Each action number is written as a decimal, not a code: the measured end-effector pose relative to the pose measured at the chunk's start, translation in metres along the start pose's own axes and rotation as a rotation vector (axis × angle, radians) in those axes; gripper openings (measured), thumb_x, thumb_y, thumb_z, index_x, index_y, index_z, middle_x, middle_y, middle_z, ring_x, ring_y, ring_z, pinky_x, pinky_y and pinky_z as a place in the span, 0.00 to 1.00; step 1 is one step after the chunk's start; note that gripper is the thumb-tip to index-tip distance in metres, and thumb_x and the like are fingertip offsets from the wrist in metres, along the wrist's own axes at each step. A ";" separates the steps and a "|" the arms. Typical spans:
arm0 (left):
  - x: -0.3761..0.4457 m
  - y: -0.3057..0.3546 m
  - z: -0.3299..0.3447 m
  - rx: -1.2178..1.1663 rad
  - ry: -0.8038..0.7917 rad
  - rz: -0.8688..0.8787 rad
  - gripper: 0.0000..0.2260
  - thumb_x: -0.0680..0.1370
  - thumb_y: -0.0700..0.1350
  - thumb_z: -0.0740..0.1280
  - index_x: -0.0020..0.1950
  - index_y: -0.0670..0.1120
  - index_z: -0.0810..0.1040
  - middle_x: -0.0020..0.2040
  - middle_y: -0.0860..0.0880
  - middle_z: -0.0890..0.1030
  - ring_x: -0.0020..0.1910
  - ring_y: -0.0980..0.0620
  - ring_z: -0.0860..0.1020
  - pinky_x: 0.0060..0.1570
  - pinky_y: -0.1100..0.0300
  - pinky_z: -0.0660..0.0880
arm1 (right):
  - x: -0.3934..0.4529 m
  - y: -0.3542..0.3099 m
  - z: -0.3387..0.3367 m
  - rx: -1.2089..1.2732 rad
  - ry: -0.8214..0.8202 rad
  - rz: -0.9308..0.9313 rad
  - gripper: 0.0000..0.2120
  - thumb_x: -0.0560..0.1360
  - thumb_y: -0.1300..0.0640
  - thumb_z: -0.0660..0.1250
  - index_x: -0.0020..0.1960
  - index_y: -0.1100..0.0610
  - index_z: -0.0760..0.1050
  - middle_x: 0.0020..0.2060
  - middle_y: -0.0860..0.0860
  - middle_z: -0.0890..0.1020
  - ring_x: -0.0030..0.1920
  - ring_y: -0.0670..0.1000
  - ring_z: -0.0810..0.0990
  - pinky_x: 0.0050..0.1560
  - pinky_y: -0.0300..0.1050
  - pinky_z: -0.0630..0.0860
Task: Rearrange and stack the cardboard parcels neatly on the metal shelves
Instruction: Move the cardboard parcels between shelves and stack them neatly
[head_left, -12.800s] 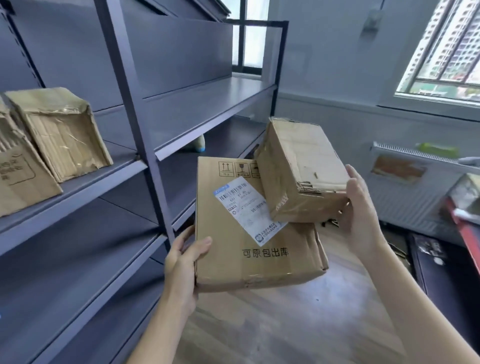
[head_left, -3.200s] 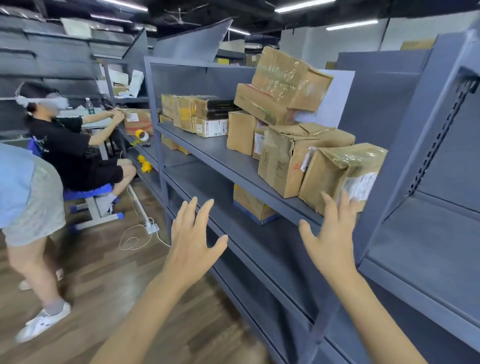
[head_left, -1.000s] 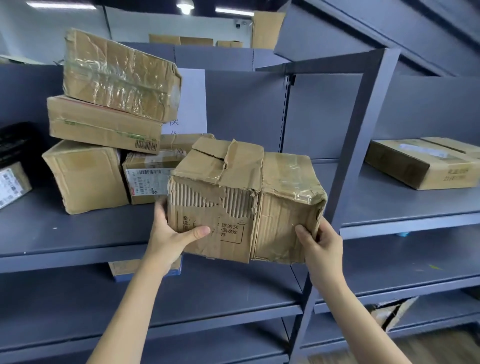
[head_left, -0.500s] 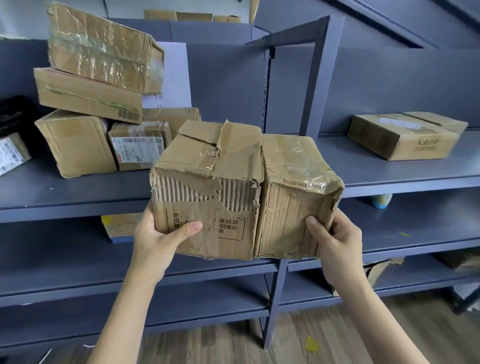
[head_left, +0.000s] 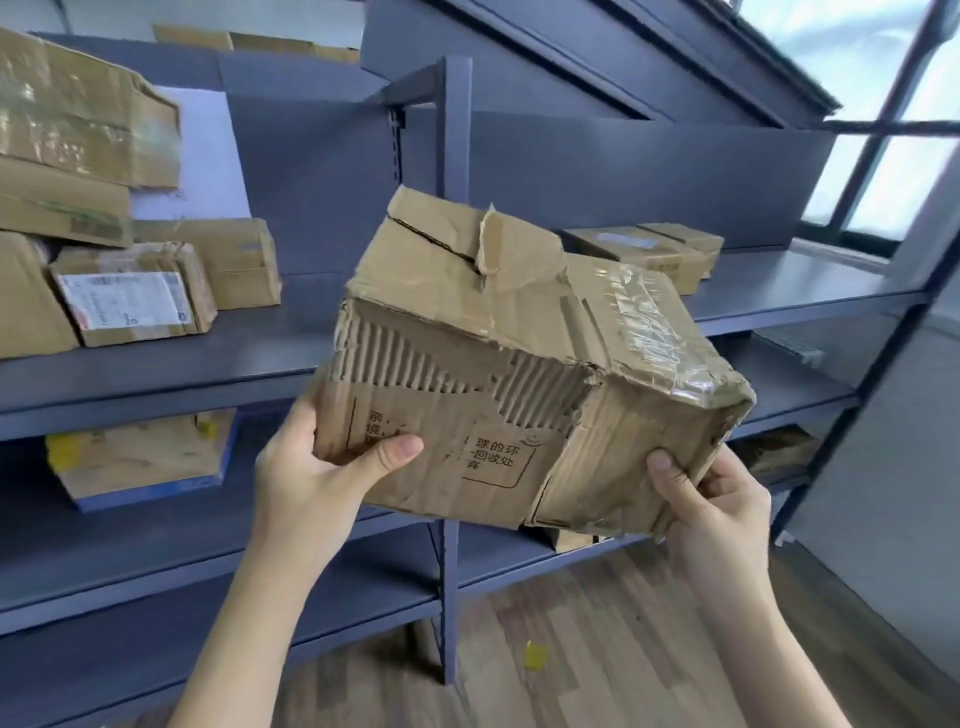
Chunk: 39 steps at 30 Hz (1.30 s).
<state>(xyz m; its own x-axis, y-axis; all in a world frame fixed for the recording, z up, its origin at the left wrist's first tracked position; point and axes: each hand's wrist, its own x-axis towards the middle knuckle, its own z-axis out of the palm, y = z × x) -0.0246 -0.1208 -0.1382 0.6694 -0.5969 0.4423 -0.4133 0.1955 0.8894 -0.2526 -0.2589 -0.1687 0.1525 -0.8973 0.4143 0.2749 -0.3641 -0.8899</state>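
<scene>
Presently: torn parcel midair, fingers of left hand and right hand curled gripping it; unshelved, before upright post; flat parcel shelved beyond.

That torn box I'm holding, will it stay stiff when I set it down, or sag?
The torn box will likely sag: its front skin is ripped to bare ribbing and the corners look crushed. The taped side may feel slick under the right hand. It seems fairly light, since the left hand steadies it with an easy grip.
</scene>
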 end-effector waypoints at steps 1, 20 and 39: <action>-0.002 0.002 0.014 -0.012 -0.043 -0.002 0.27 0.60 0.51 0.76 0.56 0.51 0.75 0.46 0.60 0.79 0.47 0.64 0.77 0.44 0.70 0.70 | -0.004 -0.001 -0.015 0.017 0.037 0.015 0.13 0.73 0.64 0.67 0.35 0.49 0.80 0.31 0.45 0.79 0.39 0.50 0.75 0.46 0.54 0.73; 0.017 -0.009 0.228 -0.462 -0.429 -0.099 0.13 0.67 0.49 0.70 0.50 0.53 0.77 0.41 0.62 0.83 0.44 0.63 0.80 0.41 0.73 0.74 | 0.040 -0.013 -0.171 -0.113 0.330 0.038 0.24 0.56 0.34 0.76 0.43 0.50 0.82 0.36 0.46 0.82 0.42 0.52 0.75 0.51 0.61 0.74; 0.228 -0.023 0.424 -0.775 -0.328 -0.128 0.07 0.64 0.50 0.71 0.40 0.55 0.84 0.42 0.59 0.84 0.45 0.61 0.80 0.53 0.60 0.77 | 0.319 0.007 -0.192 -0.345 0.361 -0.226 0.16 0.71 0.65 0.66 0.37 0.44 0.81 0.31 0.42 0.79 0.40 0.51 0.74 0.45 0.53 0.76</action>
<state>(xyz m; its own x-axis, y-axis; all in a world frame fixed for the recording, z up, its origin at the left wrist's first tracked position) -0.1241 -0.5913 -0.1068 0.4204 -0.8226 0.3829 0.2734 0.5172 0.8110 -0.3840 -0.5954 -0.0799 -0.2267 -0.7939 0.5643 -0.0732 -0.5638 -0.8227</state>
